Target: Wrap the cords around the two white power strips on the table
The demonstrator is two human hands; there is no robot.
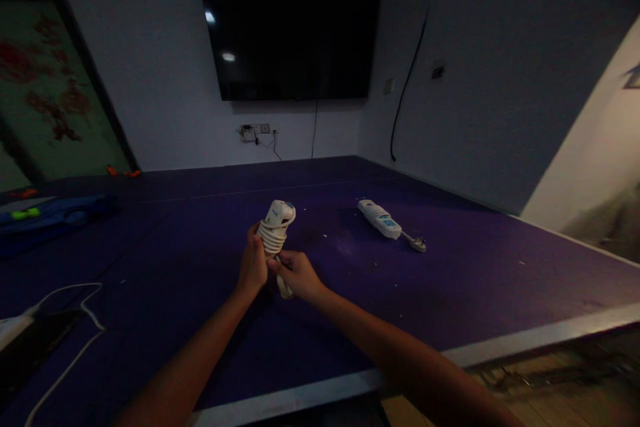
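My left hand (253, 261) is closed around a white power strip (279, 213), holding it upright above the purple surface. Several turns of its white cord (271, 239) are wound around the strip's middle. Below these turns, my right hand (301, 275) pinches the cord near the strip's lower end, fingers closed. A pale end piece (285, 289) hangs beneath the right fingers; whether it is the plug is unclear. To the right lies a second white power strip (381, 220), also wrapped in its cord, with its plug (418, 244) resting on the surface.
The purple platform (345, 320) has a pale front edge (300, 397). At left lie blue cloth (65, 210), a white cable (90, 310) and a dark flat object (40, 347). A television (295, 37) hangs above wall sockets (257, 130). A black cable (411, 73) hangs at right.
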